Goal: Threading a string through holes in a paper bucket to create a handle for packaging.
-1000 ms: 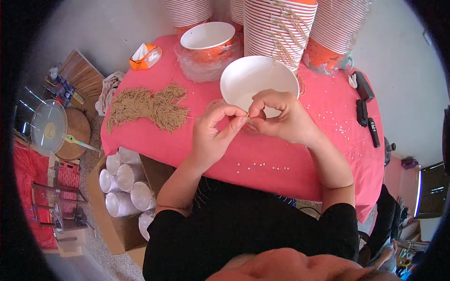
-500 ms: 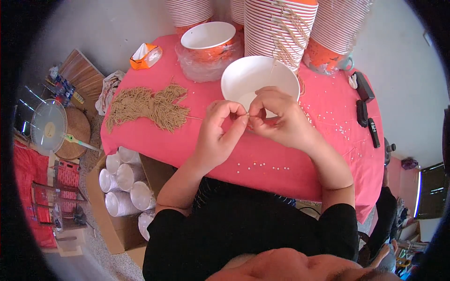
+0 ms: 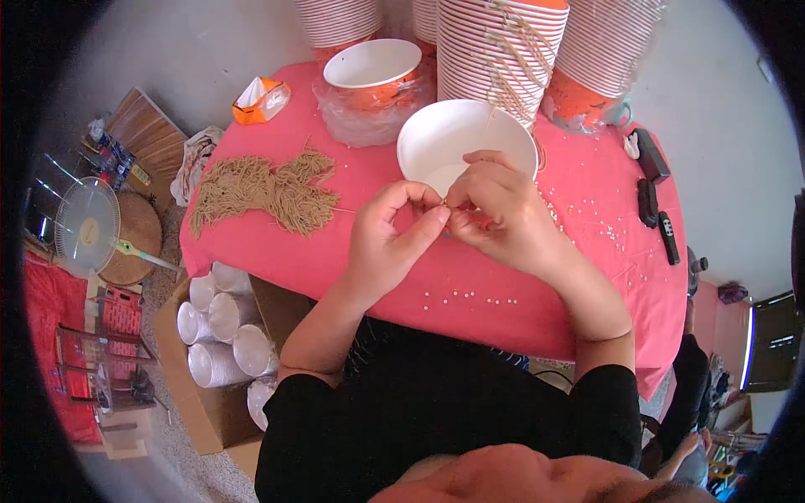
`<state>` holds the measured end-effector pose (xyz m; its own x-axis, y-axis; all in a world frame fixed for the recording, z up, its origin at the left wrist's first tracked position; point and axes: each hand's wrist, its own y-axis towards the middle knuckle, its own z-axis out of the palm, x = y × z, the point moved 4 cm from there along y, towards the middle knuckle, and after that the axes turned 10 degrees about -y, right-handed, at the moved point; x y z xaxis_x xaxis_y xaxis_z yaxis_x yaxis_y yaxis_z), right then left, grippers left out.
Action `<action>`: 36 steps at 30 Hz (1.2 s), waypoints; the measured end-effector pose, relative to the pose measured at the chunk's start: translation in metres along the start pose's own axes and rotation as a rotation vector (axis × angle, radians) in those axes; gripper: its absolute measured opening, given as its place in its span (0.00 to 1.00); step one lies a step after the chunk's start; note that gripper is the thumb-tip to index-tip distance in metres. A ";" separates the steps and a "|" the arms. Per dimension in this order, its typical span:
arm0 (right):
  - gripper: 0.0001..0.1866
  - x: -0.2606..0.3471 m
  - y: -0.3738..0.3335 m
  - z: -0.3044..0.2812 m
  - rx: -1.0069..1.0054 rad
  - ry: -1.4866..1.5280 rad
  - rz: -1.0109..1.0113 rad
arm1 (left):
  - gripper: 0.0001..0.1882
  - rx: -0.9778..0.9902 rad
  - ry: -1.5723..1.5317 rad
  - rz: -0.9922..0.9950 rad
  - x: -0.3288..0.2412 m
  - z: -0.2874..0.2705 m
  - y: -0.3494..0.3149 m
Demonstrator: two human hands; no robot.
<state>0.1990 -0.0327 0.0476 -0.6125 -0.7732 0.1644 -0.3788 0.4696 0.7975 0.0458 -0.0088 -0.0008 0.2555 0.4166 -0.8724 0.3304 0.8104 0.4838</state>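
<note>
My left hand (image 3: 392, 228) and my right hand (image 3: 501, 214) meet fingertip to fingertip over the near rim of a white-lined paper bucket (image 3: 423, 138). Each pinches a tiny tan bit that looks like string; its exact shape is hidden by the fingers. Another thin tan string (image 3: 490, 121) hangs at the bucket's far inner wall. To the left lies a loose bundle of tan strings (image 3: 267, 191), one strand reaching toward my left wrist. Small white beads (image 3: 470, 294) are scattered on the pink cloth in front of my hands, and more lie right of the bucket.
Tall stacks of white-rimmed buckets (image 3: 495, 63) line the back, several with strings hanging down. A bucket in plastic wrap (image 3: 369, 101) and an orange packet (image 3: 261, 101) stand back left. Black objects (image 3: 647, 203) lie at the right edge. A carton of nested cups (image 3: 222, 419) sits lower left.
My right hand's fingers have curled and shifted slightly, with the thumb tucked closer to the left fingertips. The bucket has moved a touch to the right. My left hand is nearly still.
</note>
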 end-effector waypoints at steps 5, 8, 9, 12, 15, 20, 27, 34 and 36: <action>0.09 0.001 0.001 -0.001 0.025 0.038 0.002 | 0.04 -0.008 -0.009 -0.016 0.002 -0.003 0.000; 0.09 -0.007 -0.002 0.002 0.063 0.148 0.069 | 0.05 -0.036 0.037 -0.014 0.000 -0.002 0.000; 0.09 -0.006 -0.002 0.001 0.064 0.148 0.069 | 0.05 -0.021 0.125 0.075 -0.002 -0.002 0.001; 0.07 -0.007 -0.003 0.002 0.138 0.229 0.190 | 0.07 -0.010 0.260 0.208 -0.005 -0.001 0.001; 0.05 -0.011 -0.007 0.008 0.191 0.452 0.399 | 0.08 -0.022 0.326 0.258 -0.007 0.000 0.001; 0.06 -0.012 -0.008 0.009 0.136 0.441 0.390 | 0.09 -0.034 0.349 0.308 -0.011 0.002 0.001; 0.07 -0.010 -0.004 0.006 0.057 0.220 0.127 | 0.09 -0.073 0.462 0.380 -0.012 0.001 0.001; 0.08 -0.007 -0.003 0.006 -0.013 0.174 0.098 | 0.09 -0.089 0.350 0.322 -0.010 0.001 0.002; 0.08 -0.006 -0.003 0.006 -0.029 0.154 0.074 | 0.09 -0.090 0.338 0.322 -0.013 0.001 0.002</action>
<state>0.1998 -0.0265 0.0410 -0.5234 -0.7944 0.3082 -0.3155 0.5167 0.7959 0.0444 -0.0133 0.0110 0.0166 0.7513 -0.6597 0.1986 0.6442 0.7386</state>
